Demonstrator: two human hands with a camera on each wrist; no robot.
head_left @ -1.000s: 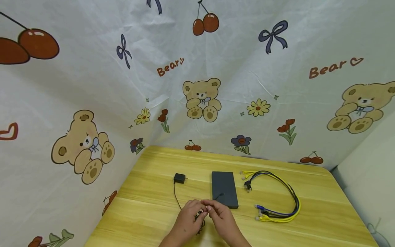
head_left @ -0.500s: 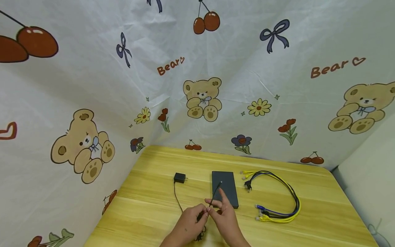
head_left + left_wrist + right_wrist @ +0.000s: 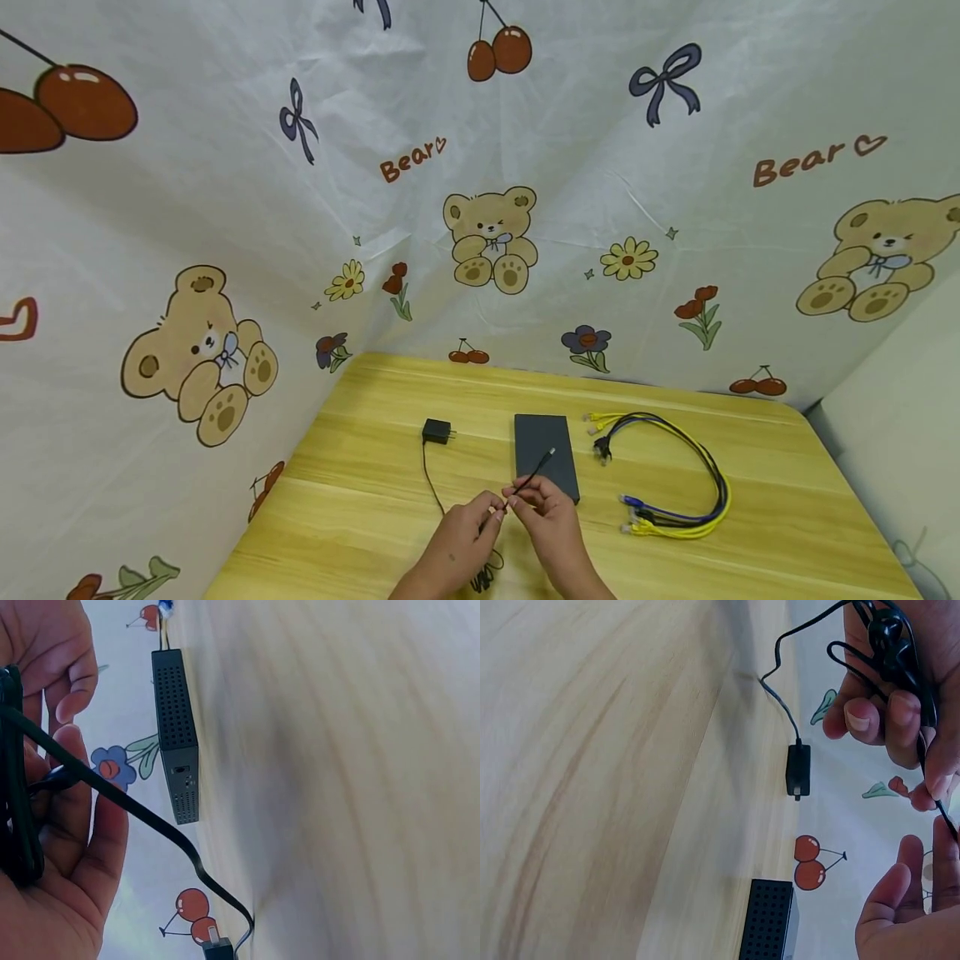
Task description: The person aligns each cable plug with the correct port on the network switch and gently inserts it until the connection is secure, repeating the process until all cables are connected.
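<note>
The black cord (image 3: 538, 467) is grasped in both grips: its bundle (image 3: 891, 656) by the left hand (image 3: 460, 535), its end pinched by the right hand (image 3: 551, 530). Past the right hand, a black box (image 3: 536, 436) is set at twelve o'clock on the table (image 3: 360, 500); from it, the charger (image 3: 435, 431) is seen at nine, cables (image 3: 722, 493) at three.

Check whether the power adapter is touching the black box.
Apart. The head view shows bare tabletop between the power adapter and the black box.
</note>
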